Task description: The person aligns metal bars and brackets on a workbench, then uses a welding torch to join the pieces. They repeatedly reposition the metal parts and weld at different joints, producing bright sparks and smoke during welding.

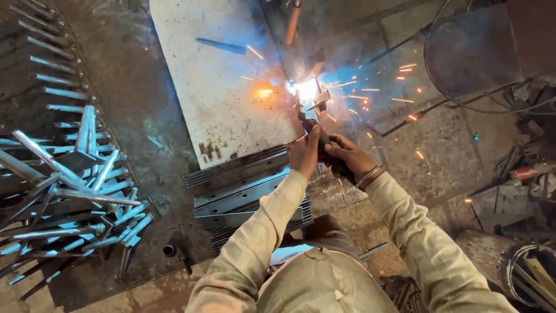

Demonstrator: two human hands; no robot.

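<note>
- Head view: the big pale metal sheet lies on the ground and is the landmark here; a bright welding arc burns just beside its right edge, on a small metal piece.
- To the left of the sheet, well apart, there is a large pile of welded metal rods.
- Below the sheet, touching its lower edge, lie stacked flat metal bars.
- Right of the sheet, sparks fly over the stone floor; to weld well, I judge the arc should stay short and steady so fewer sparks scatter.
- The left hand is closed around the dark welding holder, thumb pointing toward the arc, just below the sheet's right corner.
- The right hand, with a metal bangle on the wrist, also wraps fully around the holder from the other side; both hands touch.
- A two-hand grip like this helps, in my judgement, to keep the tip on the joint; the sleeves should stay away from the sparks.
</note>
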